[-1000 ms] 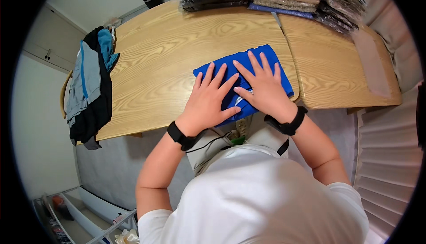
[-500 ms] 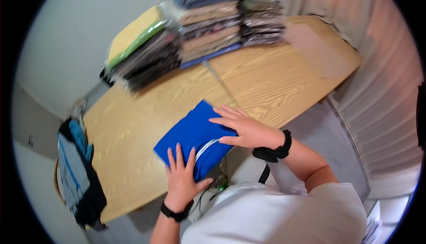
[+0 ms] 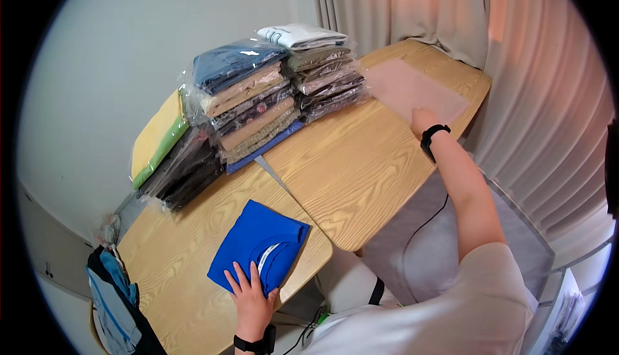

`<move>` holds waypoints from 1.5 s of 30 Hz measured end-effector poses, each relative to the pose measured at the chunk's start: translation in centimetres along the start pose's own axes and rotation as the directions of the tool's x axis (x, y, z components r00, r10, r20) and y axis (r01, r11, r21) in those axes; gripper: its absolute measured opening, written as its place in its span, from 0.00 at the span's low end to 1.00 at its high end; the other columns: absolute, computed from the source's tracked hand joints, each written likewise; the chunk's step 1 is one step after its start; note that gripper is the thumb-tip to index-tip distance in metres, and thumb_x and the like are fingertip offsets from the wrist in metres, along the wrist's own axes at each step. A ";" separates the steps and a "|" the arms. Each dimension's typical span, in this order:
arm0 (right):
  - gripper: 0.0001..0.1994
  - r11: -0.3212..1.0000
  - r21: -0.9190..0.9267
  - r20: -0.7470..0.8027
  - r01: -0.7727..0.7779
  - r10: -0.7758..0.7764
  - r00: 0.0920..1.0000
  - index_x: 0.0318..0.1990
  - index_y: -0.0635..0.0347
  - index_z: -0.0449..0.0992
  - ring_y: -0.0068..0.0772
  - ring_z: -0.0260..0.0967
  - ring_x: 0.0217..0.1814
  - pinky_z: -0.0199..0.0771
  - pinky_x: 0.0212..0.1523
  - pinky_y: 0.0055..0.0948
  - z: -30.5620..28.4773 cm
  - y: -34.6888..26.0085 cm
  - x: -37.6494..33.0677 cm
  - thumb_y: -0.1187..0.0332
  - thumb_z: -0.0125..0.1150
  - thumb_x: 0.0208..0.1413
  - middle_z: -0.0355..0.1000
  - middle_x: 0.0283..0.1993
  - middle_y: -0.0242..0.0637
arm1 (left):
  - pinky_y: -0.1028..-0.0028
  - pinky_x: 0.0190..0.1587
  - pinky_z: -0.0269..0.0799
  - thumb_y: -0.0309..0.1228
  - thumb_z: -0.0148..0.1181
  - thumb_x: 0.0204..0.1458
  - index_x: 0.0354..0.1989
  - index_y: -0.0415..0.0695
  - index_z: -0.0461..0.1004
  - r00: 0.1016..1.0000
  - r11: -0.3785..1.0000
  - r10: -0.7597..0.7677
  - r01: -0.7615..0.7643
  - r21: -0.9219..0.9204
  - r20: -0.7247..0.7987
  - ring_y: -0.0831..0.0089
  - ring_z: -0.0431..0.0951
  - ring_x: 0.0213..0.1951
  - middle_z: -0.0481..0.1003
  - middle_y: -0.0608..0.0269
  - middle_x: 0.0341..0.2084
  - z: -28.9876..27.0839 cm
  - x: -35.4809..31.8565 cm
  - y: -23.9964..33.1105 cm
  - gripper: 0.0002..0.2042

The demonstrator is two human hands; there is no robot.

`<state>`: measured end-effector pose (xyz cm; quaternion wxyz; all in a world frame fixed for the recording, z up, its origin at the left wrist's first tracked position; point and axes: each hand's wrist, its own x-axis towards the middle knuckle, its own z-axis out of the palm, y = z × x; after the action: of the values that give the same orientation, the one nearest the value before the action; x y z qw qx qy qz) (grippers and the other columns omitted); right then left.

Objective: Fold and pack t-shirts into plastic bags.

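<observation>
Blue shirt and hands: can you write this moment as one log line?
left hand: flat on folded blue shirt | right hand: on clear bags

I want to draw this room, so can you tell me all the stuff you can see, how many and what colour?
Folded T-shirt: one, bright blue, near table edge, under the left hand.
Clear plastic bags: flat pinkish pile, count unclear, far right of table, under the right hand.
Bagged folded clothes: several stacks, blue, tan, grey, black, yellow-green, white on top, at the table's back.
Tables: two, light wood, pushed together.
Hanging clothes: a few, blue and black, lower left.
Curtain: one, pale pink, right side.
Left hand: flat on the shirt, black wristband.
Right hand: on the bags, black wristband.
</observation>
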<state>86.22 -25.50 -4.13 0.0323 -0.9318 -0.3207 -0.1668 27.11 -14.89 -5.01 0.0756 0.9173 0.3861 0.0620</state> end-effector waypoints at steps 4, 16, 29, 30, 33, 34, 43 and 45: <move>0.10 0.997 0.044 0.278 -0.060 0.045 0.960 0.37 0.64 0.76 0.50 0.71 0.46 0.72 0.45 0.42 1.2 1.5 2.2 0.75 0.49 0.49 0.73 0.42 0.51 | 0.41 0.59 0.46 0.38 0.65 0.42 0.63 0.40 0.52 1.000 1.000 0.005 -0.005 0.000 -0.008 0.30 0.38 0.63 0.43 0.32 0.63 0.4 0.4 0.0 0.40; 0.13 0.895 0.360 0.166 -0.263 0.216 0.962 0.34 0.69 0.75 0.49 0.73 0.38 0.73 0.36 0.40 3.2 4.3 4.3 0.68 0.63 0.43 0.74 0.37 0.52 | 0.43 0.60 0.44 0.38 0.65 0.43 0.63 0.38 0.52 1.000 1.000 0.007 -0.006 0.020 -0.006 0.28 0.37 0.63 0.42 0.30 0.63 0.4 0.4 0.1 0.40; 0.11 -0.084 0.993 0.080 -0.078 0.015 0.997 0.36 0.63 0.73 0.15 0.63 0.41 0.63 0.41 0.17 -6.6 0.1 1.3 0.62 0.55 0.58 0.70 0.41 0.31 | 0.41 0.59 0.46 0.42 0.64 0.43 0.64 0.40 0.51 0.999 1.000 0.025 -0.025 0.012 -0.043 0.31 0.37 0.64 0.42 0.34 0.64 0.9 -0.4 -0.4 0.41; 0.11 -0.236 0.967 0.082 -0.099 -0.078 0.994 0.38 0.62 0.72 0.14 0.62 0.44 0.63 0.45 0.17 -8.0 -1.5 0.7 0.62 0.53 0.59 0.68 0.46 0.30 | 0.41 0.59 0.46 0.42 0.64 0.43 0.64 0.40 0.51 0.999 1.000 0.008 -0.008 0.009 -0.041 0.31 0.37 0.64 0.42 0.34 0.64 0.7 -0.4 -0.4 0.41; 0.09 -0.394 0.918 -0.046 -0.044 -0.218 0.975 0.35 0.59 0.71 0.20 0.60 0.55 0.58 0.55 0.20 -14.0 -8.7 -4.0 0.63 0.52 0.60 0.63 0.59 0.35 | 0.37 0.57 0.46 0.47 0.63 0.43 0.65 0.43 0.51 1.000 0.999 -0.023 0.023 -0.044 -0.002 0.32 0.37 0.64 0.41 0.36 0.64 -0.1 -0.6 -0.1 0.42; 0.09 -0.393 0.916 -0.029 -0.076 -0.255 0.967 0.35 0.59 0.71 0.20 0.60 0.55 0.58 0.55 0.20 -15.2 -10.0 -5.4 0.63 0.52 0.60 0.63 0.59 0.35 | 0.37 0.57 0.45 0.48 0.63 0.43 0.65 0.44 0.51 1.000 0.997 -0.005 0.005 -0.073 -0.009 0.33 0.37 0.64 0.42 0.37 0.65 -0.3 -0.6 -0.1 0.42; 0.09 -0.347 0.914 -0.259 -0.213 -0.899 0.354 0.27 0.55 0.69 0.28 0.41 0.71 0.51 0.61 0.28 -18.0 -26.2 -17.7 0.66 0.53 0.58 0.45 0.70 0.45 | 0.56 0.66 0.38 0.37 0.53 0.55 0.61 0.48 0.60 0.977 0.683 0.043 -0.182 -0.707 -0.211 0.54 0.38 0.69 0.40 0.47 0.67 -5.7 -2.8 -1.6 0.25; 0.09 -0.195 0.950 -0.161 -0.245 -0.975 0.153 0.27 0.56 0.70 0.29 0.38 0.73 0.53 0.59 0.26 -18.4 -29.1 -20.5 0.64 0.55 0.57 0.46 0.69 0.50 | 0.57 0.65 0.37 0.38 0.53 0.54 0.57 0.49 0.66 0.877 0.598 0.018 -0.394 -0.698 -0.480 0.52 0.38 0.69 0.38 0.44 0.67 -6.2 -3.7 -2.3 0.21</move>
<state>48.02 -17.57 5.07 0.3786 -0.3052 -0.6644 0.5675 21.86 -15.44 0.47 0.3708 0.7949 0.2151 0.4293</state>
